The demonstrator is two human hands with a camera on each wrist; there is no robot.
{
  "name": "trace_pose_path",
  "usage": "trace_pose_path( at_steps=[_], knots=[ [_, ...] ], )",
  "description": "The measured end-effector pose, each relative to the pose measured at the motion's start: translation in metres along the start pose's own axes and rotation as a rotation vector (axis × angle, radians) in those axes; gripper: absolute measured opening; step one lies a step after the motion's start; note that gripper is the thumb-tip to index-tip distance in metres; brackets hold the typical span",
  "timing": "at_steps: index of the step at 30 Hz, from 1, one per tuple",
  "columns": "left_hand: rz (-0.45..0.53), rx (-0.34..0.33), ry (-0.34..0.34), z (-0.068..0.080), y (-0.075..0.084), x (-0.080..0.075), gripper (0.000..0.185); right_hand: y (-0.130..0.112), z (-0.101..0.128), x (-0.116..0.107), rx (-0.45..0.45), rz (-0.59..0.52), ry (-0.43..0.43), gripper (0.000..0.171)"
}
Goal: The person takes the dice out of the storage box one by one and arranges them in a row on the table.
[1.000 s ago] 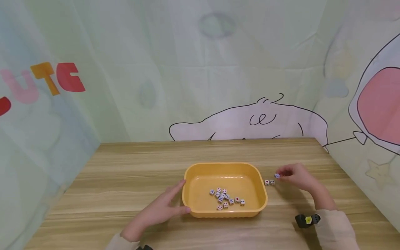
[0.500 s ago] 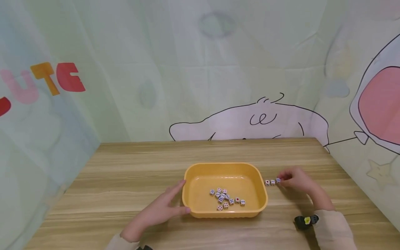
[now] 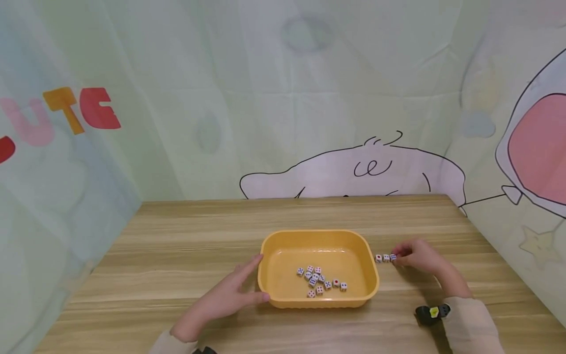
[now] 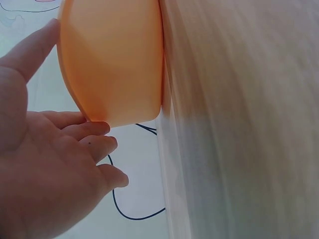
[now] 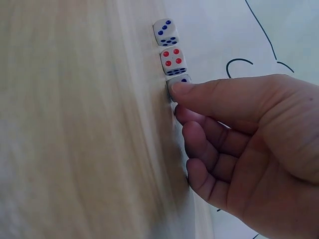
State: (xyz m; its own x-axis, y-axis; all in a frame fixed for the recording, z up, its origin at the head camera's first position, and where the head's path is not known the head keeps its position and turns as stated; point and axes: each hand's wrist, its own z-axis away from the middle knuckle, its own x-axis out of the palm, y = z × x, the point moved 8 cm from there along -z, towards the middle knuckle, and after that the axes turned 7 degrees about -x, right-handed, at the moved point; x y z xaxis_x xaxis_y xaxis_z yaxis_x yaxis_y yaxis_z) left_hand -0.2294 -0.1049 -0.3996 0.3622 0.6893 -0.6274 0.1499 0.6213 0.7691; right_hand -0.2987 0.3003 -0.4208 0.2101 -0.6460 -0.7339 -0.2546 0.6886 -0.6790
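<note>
A yellow tray [image 3: 283, 258] sits on the table with several white dice [image 3: 313, 281] scattered inside. My left hand [image 3: 225, 295] rests at its left side, thumb at the near corner; in the left wrist view the fairly straight fingers touch the tray's rim. Right of the tray, my right hand [image 3: 420, 255] pinches a die [image 3: 393, 257] at the right end of a short row. In the right wrist view the thumb covers most of that die, which stands against a die with four red dots [image 5: 173, 60]. Beyond it is the row's end die [image 5: 165, 32].
The wood-grain table [image 3: 190, 236] reaches back to a patterned cloth backdrop [image 3: 247, 123]. Another cloth side hangs along the table's right edge. A black wrist device [image 3: 431, 313] sits at the right sleeve.
My right hand has lowered the pinched die onto the table and brought it up against the two others, making a row of three. The left hand and tray stay put.
</note>
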Motion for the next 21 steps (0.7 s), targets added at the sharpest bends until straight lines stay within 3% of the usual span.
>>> trace_pose_path(
  at_steps=[13, 21],
  knots=[
    [-0.011, 0.02, 0.005, 0.0, 0.001, 0.0, 0.09, -0.01, -0.001, -0.008, 0.039, 0.028, -0.022, 0.023],
    [-0.008, 0.008, 0.008, 0.0, -0.001, 0.0, 0.09, -0.067, -0.011, -0.015, -0.07, 0.081, 0.039, 0.029]
  ],
)
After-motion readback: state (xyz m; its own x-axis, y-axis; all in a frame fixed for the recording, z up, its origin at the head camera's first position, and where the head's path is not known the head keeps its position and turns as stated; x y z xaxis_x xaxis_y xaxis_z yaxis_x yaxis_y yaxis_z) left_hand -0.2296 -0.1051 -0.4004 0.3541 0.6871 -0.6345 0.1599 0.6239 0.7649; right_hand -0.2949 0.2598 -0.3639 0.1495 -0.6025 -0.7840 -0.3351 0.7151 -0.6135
